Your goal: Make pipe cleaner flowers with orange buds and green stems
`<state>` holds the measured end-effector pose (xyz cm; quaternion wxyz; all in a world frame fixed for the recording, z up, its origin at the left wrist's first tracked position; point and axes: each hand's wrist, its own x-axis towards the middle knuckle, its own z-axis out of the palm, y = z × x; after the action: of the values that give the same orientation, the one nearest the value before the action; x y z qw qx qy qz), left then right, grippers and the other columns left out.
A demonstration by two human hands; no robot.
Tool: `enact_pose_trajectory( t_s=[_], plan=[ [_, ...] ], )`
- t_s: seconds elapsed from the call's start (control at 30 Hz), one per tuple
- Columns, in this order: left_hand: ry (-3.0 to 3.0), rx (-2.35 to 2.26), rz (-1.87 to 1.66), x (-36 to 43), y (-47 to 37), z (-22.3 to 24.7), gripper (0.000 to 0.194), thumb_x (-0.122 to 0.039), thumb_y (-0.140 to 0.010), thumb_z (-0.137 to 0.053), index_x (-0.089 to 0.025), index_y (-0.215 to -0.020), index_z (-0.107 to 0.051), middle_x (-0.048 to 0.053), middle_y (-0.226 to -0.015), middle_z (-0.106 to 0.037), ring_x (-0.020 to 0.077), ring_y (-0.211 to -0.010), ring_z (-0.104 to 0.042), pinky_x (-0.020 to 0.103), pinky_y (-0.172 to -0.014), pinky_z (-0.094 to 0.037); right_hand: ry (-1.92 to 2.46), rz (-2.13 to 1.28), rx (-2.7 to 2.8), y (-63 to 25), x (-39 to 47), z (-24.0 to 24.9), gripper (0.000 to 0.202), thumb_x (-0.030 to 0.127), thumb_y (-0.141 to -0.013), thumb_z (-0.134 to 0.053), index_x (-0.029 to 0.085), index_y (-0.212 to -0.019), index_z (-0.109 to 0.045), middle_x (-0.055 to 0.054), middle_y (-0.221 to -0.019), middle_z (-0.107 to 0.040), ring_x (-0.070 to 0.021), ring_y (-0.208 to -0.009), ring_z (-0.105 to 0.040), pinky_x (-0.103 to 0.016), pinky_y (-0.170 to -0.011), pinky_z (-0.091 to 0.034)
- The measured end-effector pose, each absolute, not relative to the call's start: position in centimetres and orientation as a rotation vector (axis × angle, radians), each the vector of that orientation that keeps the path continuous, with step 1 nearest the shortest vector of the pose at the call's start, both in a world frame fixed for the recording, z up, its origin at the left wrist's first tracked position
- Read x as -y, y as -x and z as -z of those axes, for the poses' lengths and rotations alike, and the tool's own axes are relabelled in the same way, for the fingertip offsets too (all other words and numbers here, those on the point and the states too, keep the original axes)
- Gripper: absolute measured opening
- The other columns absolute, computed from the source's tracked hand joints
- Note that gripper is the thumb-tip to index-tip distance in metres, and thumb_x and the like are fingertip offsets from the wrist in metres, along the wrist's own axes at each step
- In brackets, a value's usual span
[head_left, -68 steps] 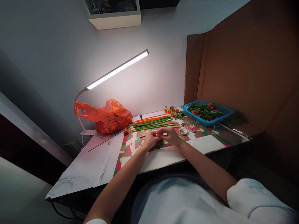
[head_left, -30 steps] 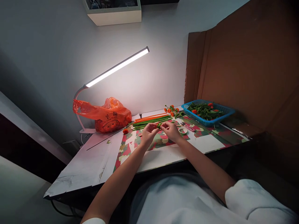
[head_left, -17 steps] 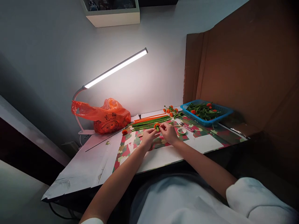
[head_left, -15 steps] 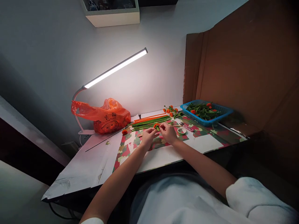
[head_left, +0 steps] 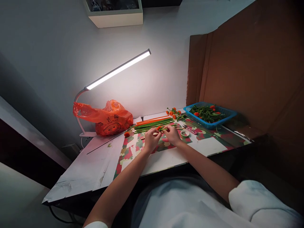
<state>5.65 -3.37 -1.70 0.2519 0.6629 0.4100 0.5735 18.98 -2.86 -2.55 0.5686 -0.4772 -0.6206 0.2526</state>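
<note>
Between my two hands is an orange flower (head_left: 159,128) with a short green stem, held just above the camouflage-patterned mat. My left hand (head_left: 152,139) pinches it on the bloom side. My right hand (head_left: 172,135) has its fingers closed at the green stem end. Behind my hands lies a row of green stems (head_left: 152,124), with several orange sticks (head_left: 152,120) beyond them. Close by my right hand are a roll of pale green tape (head_left: 185,133) and pink-handled scissors (head_left: 190,130). A loose orange flower head (head_left: 126,134) rests to the left of my left hand.
A blue basket (head_left: 209,125) of leaves and orange flowers stands at the right, before a cardboard panel (head_left: 237,69). More orange flowers (head_left: 173,113) lie at the back. On the left are an orange plastic bag (head_left: 111,120) and a lit desk lamp (head_left: 118,69).
The flower between my hands has turned, its bloom now toward my left hand and its stem toward my right. Both hands have shifted only slightly.
</note>
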Motion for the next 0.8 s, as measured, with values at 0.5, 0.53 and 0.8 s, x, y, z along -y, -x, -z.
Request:
enact_pose_trajectory(
  t_s=[0.5, 0.53, 0.8],
  plan=[
    [-1.355, -0.984, -1.344, 2.6, -5.2, 2.0, 0.032, -0.045, -0.061, -0.071, -0.014, -0.068, -0.062, 0.002, -0.069, -0.061, 0.0146, -0.073, -0.061, 0.031, -0.069, -0.056, 1.046, -0.723, 1.388, -19.2, 2.6, 2.7, 0.024, 0.037, -0.078, -0.05, 0.018, -0.067, -0.058, -0.001, -0.063, -0.061, -0.0143, -0.057, -0.054, -0.026, -0.055, -0.043],
    [-1.344, -0.985, -1.342, 2.5, -5.2, 2.0, 0.033, -0.045, -0.061, -0.071, -0.014, -0.069, -0.062, 0.002, -0.07, -0.061, 0.0147, -0.074, -0.061, 0.031, -0.069, -0.056, 1.054, -0.702, 1.395, -19.2, 2.7, 2.6, 0.024, 0.037, -0.079, -0.049, 0.018, -0.066, -0.057, -0.001, -0.061, -0.06, -0.0141, -0.056, -0.053, -0.025, -0.054, -0.041],
    [-1.595, -1.015, -1.468, 2.6, -5.2, 2.3, 0.023, -0.039, -0.067, -0.068, -0.017, -0.065, -0.061, 0.003, -0.073, -0.061, 0.0154, -0.072, -0.059, 0.03, -0.067, -0.053, 1.209, -0.424, 1.66, -19.0, 3.8, 2.1, 0.025, 0.031, -0.082, -0.046, 0.02, -0.059, -0.048, 0.001, -0.053, -0.049, -0.0138, -0.053, -0.044, -0.025, -0.053, -0.029]
  ],
)
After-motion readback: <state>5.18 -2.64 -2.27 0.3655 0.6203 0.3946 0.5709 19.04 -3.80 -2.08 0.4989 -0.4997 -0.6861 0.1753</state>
